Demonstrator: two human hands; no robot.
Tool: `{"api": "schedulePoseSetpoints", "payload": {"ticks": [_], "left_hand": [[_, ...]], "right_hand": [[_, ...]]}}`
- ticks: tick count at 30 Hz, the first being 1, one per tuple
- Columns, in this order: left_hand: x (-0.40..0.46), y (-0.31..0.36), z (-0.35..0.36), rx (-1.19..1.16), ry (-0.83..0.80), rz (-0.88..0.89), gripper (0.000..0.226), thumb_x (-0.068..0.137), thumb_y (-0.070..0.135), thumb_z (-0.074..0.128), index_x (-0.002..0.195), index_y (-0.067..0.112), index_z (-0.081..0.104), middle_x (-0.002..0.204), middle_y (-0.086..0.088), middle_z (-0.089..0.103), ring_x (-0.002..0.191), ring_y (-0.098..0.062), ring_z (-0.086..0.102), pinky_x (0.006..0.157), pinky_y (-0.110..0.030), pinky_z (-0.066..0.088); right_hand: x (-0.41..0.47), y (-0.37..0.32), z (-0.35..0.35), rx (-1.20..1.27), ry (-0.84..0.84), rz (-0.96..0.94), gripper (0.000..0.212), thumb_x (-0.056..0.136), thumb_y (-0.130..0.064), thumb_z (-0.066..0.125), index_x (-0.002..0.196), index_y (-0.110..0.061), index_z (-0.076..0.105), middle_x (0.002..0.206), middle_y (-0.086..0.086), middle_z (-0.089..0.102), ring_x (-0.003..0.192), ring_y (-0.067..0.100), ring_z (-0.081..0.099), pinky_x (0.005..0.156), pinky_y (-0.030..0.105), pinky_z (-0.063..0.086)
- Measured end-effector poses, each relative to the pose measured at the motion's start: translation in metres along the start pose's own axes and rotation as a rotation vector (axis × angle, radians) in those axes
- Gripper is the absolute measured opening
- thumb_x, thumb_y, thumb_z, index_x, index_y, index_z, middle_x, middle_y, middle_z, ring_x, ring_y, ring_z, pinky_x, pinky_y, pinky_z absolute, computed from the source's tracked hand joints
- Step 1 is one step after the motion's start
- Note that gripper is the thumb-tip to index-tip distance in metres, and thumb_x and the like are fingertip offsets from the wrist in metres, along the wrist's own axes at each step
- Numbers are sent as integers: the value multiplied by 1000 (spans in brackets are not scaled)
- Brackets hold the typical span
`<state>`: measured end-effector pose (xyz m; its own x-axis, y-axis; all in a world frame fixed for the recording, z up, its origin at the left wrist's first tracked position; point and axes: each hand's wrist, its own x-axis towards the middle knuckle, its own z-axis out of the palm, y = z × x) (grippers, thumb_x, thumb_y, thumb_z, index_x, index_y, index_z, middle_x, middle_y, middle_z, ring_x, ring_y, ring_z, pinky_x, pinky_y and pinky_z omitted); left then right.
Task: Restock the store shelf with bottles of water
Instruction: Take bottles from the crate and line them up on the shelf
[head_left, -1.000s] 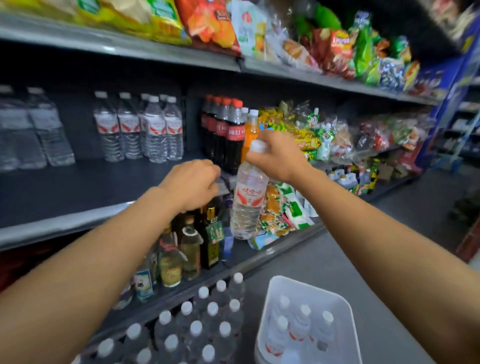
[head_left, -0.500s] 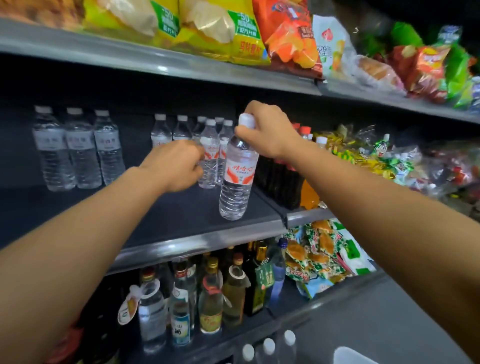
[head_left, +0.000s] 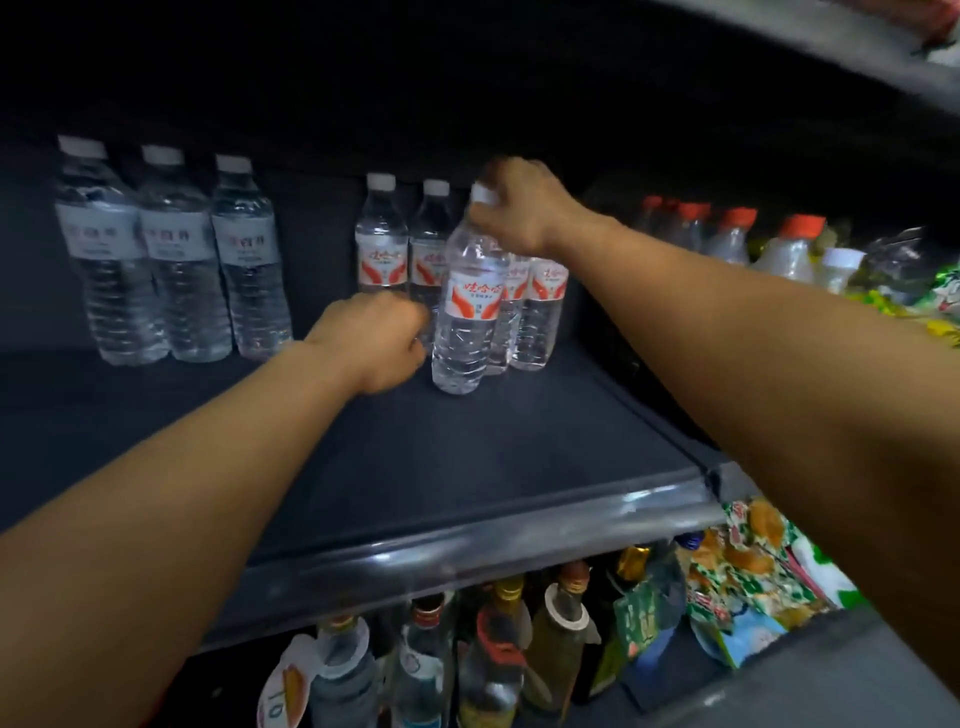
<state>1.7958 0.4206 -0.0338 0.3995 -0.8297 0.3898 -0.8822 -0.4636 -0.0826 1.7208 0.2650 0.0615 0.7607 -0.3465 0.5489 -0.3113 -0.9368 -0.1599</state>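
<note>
The right hand (head_left: 522, 205) grasps the white cap of a red-labelled water bottle (head_left: 467, 312), which stands on the dark shelf (head_left: 467, 467) in front of four matching bottles (head_left: 382, 249). The left hand (head_left: 374, 340), fingers clenched and holding nothing visible, sits just beside it; three grey-labelled water bottles (head_left: 176, 260) stand further left.

Dark shelf (head_left: 467, 467) carries 3 grey-labelled bottles (head_left: 171, 254) and red-labelled bottles (head_left: 382, 244).

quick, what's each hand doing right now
Left hand: curled into a fist, holding nothing visible.
Right hand: grips the water bottle by its cap.
</note>
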Motion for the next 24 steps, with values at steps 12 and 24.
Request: {"api": "schedulePoseSetpoints", "payload": {"ticks": [12, 24], "left_hand": [[28, -25, 53, 20, -47, 1, 29, 92, 27, 44, 116, 16, 56, 126, -4, 54, 111, -31, 54, 82, -38, 45], [26, -24, 48, 1, -53, -1, 27, 92, 26, 45, 113, 15, 57, 124, -4, 55, 108, -29, 55, 78, -37, 44]], "right_hand": [[72, 14, 42, -43, -72, 16, 45, 93, -27, 55, 133, -8, 52, 129, 13, 57, 116, 28, 55, 79, 22, 37], [71, 13, 37, -86, -40, 69, 49, 90, -26, 64, 133, -6, 50, 132, 12, 55, 118, 28, 55, 81, 25, 41]]}}
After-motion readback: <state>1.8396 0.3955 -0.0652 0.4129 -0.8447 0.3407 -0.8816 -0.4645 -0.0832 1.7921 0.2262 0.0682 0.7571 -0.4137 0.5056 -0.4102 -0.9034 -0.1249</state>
